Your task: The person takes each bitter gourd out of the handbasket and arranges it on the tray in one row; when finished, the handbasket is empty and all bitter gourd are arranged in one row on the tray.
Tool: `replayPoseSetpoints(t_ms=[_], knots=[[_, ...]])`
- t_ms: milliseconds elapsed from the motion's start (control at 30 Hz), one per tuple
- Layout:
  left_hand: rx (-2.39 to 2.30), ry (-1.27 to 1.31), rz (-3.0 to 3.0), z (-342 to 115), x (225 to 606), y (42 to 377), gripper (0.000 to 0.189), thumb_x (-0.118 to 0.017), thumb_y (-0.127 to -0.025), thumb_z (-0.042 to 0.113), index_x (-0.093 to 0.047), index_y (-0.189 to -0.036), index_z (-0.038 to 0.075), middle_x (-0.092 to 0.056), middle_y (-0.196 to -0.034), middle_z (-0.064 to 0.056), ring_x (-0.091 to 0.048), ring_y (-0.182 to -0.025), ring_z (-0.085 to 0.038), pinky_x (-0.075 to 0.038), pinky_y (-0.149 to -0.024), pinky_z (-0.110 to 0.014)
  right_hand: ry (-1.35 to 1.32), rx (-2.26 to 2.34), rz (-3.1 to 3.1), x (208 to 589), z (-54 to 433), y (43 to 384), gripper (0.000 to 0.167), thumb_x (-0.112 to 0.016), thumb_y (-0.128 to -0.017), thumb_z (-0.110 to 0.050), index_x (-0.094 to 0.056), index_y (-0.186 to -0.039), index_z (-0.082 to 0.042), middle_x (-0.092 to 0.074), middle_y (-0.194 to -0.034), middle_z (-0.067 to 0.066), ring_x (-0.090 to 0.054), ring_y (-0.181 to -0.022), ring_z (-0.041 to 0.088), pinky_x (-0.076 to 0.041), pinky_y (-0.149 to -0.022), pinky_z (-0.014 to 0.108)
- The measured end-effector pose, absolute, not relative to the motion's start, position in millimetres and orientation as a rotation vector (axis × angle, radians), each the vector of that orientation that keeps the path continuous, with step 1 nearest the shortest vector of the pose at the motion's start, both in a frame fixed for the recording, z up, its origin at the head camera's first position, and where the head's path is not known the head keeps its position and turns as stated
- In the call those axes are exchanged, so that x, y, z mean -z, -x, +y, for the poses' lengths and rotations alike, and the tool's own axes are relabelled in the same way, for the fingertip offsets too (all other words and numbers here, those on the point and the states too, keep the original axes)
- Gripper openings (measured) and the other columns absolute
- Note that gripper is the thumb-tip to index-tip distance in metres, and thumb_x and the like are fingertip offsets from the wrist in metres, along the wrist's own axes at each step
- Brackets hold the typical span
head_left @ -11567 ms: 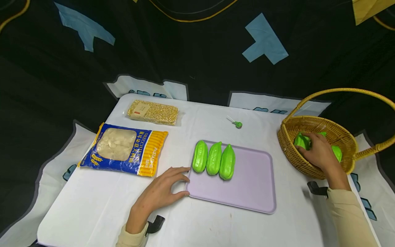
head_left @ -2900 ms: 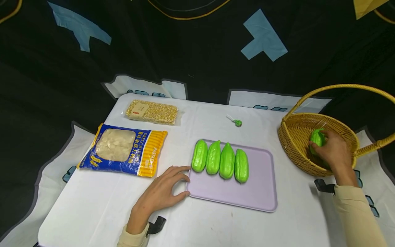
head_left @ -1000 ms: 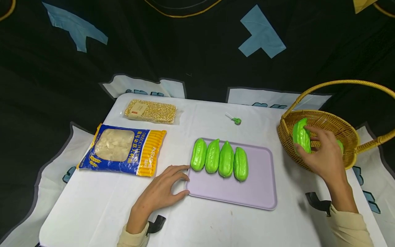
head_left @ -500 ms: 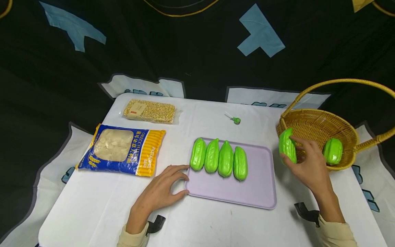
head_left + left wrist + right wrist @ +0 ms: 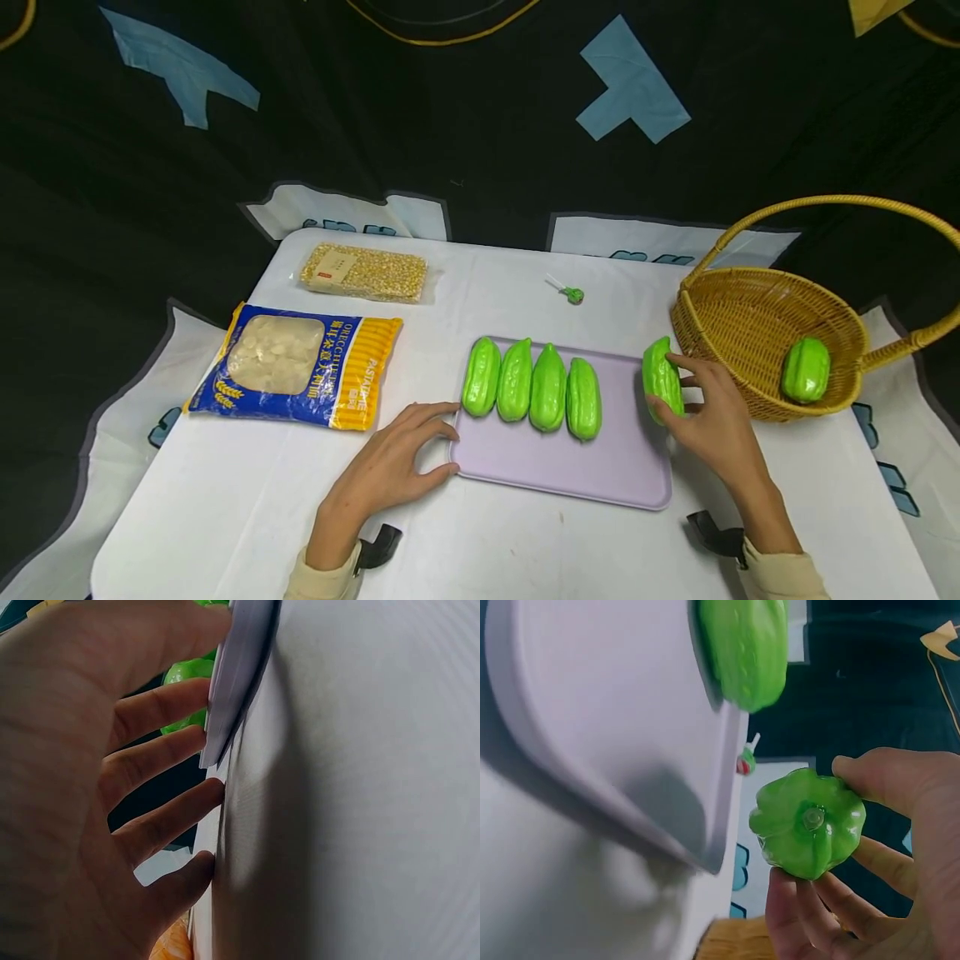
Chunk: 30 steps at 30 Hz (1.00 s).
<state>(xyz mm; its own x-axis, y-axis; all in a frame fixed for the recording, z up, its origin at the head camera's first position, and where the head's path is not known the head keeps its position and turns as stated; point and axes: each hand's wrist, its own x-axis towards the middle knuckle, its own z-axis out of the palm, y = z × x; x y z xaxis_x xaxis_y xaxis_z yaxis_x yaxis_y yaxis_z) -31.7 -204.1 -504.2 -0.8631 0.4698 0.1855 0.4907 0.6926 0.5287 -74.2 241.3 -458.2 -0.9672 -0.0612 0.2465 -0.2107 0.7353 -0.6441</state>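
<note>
My right hand (image 5: 712, 421) pinches a glossy, ridged green bitter melon (image 5: 662, 380) between thumb and fingers, above the right edge of the lilac tray (image 5: 540, 467). Its lobed end (image 5: 810, 823) faces the camera in the right wrist view, with the tray's corner beside it. Toward the tray's left side, several like bitter melons (image 5: 549, 390) lie upright in a row, side by side. My left hand (image 5: 390, 462) rests by the tray's left rim, thumb and fingertips at the edge. Another bitter melon (image 5: 807, 370) lies in the wicker basket (image 5: 750, 304) at right.
A blue and yellow pasta bag (image 5: 296, 365) lies left of the tray, and behind it a clear pack of yellow kernels (image 5: 366, 272). Behind the tray is a green lollipop (image 5: 573, 295). The basket's tall handle (image 5: 832, 200) arches over its opening. Everything stands on a white-covered table (image 5: 202, 508).
My right hand has lifted the bitter melon out of the basket and carried it left to the tray's right edge. A fourth melon joined the row earlier. The left hand stays put.
</note>
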Motion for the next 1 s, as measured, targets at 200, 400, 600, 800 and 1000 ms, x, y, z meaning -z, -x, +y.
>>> replayPoseSetpoints(t_ms=[200, 400, 600, 800, 1000], knots=[[0.907, 0.807, -2.855, -204.4, 504.9, 31.0, 0.033, -0.089, -0.089, 0.039, -0.073, -0.113, 0.023, -0.058, -0.158, 0.002, -0.055, -0.145, -0.023, -0.035, -0.131, -0.048, -0.251, -1.036, -2.749, 467.2, 228.9, 71.3, 0.069, -0.090, -0.087, -0.013, -0.059, -0.148, -0.005, -0.058, -0.135, 0.022, -0.068, -0.110, 0.040, -0.066, -0.081, 0.059], [0.906, 0.806, -2.855, -204.5, 504.5, 31.3, 0.033, -0.089, -0.089, 0.039, -0.073, -0.114, 0.023, -0.057, -0.158, 0.003, -0.054, -0.145, -0.023, -0.037, -0.130, -0.047, -0.259, -1.022, -2.791, 473.7, 219.2, 68.1, 0.068, -0.089, -0.089, -0.013, -0.058, -0.148, -0.004, -0.058, -0.135, 0.024, -0.068, -0.112, 0.043, -0.064, -0.083, 0.057], [0.895, 0.800, -2.856, -204.4, 504.3, 32.1, 0.034, -0.089, -0.089, 0.040, -0.073, -0.114, 0.025, -0.057, -0.158, 0.005, -0.055, -0.145, -0.022, -0.043, -0.126, -0.045, -0.249, -0.988, -2.831, 477.9, 211.7, 65.2, 0.065, -0.087, -0.090, -0.015, -0.059, -0.147, -0.003, -0.059, -0.132, 0.025, -0.068, -0.109, 0.042, -0.059, -0.081, 0.052], [0.901, 0.808, -2.855, -204.1, 504.5, 31.5, 0.033, -0.089, -0.089, 0.039, -0.073, -0.114, 0.024, -0.058, -0.157, 0.003, -0.055, -0.144, -0.022, -0.038, -0.129, -0.048, -0.255, -1.000, -2.841, 481.1, 205.7, 61.6, 0.064, -0.087, -0.091, -0.019, -0.060, -0.147, -0.006, -0.060, -0.133, 0.023, -0.067, -0.112, 0.041, -0.057, -0.087, 0.055], [0.912, 0.814, -2.849, -204.2, 505.4, 31.7, 0.033, -0.089, -0.089, 0.038, -0.073, -0.114, 0.023, -0.058, -0.157, 0.003, -0.055, -0.144, -0.022, -0.036, -0.130, -0.049, -0.256, -1.000, -2.835, 483.3, 199.7, 60.7, 0.066, -0.089, -0.091, -0.021, -0.059, -0.148, -0.007, -0.061, -0.133, 0.023, -0.066, -0.112, 0.040, -0.057, -0.087, 0.055]])
